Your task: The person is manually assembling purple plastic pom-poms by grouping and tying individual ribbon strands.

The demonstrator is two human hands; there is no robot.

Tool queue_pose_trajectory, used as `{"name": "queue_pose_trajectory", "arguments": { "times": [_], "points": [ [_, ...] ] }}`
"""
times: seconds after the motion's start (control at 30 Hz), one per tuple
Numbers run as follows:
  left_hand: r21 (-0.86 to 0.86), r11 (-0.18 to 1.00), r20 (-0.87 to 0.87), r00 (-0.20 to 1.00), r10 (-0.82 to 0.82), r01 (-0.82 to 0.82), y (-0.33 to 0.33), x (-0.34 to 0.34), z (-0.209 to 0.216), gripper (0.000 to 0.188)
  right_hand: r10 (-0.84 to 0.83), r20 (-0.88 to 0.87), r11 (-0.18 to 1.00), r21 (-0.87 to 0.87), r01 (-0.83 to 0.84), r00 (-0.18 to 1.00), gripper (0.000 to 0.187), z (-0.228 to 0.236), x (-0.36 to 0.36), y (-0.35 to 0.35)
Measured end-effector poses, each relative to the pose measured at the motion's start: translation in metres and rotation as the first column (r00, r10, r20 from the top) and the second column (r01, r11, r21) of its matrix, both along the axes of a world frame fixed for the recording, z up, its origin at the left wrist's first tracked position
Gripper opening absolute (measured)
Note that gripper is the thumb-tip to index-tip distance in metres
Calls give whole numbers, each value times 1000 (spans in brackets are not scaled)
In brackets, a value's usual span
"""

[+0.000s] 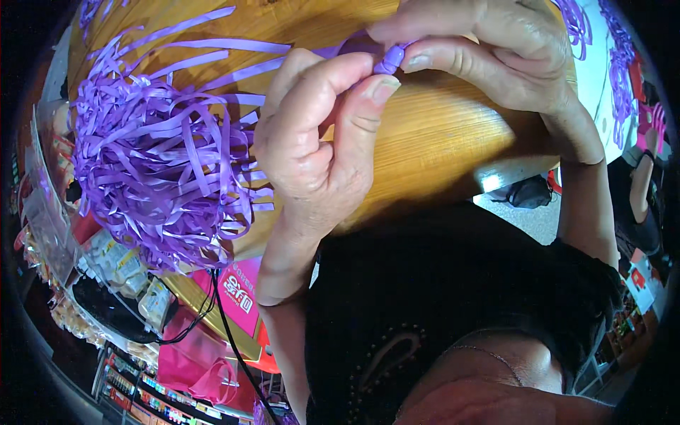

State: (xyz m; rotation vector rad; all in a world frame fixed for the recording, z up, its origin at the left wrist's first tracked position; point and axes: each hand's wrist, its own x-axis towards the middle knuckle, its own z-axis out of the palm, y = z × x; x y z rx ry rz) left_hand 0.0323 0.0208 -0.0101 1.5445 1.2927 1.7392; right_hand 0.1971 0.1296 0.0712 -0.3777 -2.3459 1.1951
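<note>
A small purple ribbon knot (389,61), looped and bunched, is held above the wooden table. My left hand (315,134) pinches its near side between thumb and forefinger, the other fingers curled in. From the far right, my right hand (489,60) pinches the same knot by its other end, thumb toward me. Behind my left hand, a tangled heap of purple ribbon strips (156,163) covers the table's left side. Several flat strips (241,47) stretch from it toward my hands; whether they join the knot is hidden behind my fingers.
The wooden tabletop (453,152) has a curved near edge close to my body. A black cable (230,319) hangs below it at left, near a pink bag (191,368). More purple ribbon (621,92) lies on a white surface at far right, where another person's arm (641,188) shows.
</note>
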Motion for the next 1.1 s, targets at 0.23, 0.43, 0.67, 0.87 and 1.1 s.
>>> {"name": "queue_pose_trajectory", "arguments": {
  "times": [0.23,0.43,0.67,0.87,1.1],
  "points": [
    [-49,999,-47,999,1,-3,-3,-6,-3,15,37,-69,999,-3,-37,997,15,-21,-2,1],
    [-78,997,-6,1000,2,-3,-5,-6,-1,16,-4,-30,997,-83,2,1000,13,-13,-1,-3],
    [-110,994,30,1000,0,4,-4,-7,1,17,-13,-22,995,-96,11,1000,14,-18,-2,-4],
    [-107,994,88,996,-10,19,-3,-9,-4,19,16,-54,1000,26,-14,998,13,-17,-4,-2],
    [-145,986,113,991,-66,82,-8,-11,-2,23,-9,-18,994,109,11,1000,14,-16,-3,-5]
  ]
}}
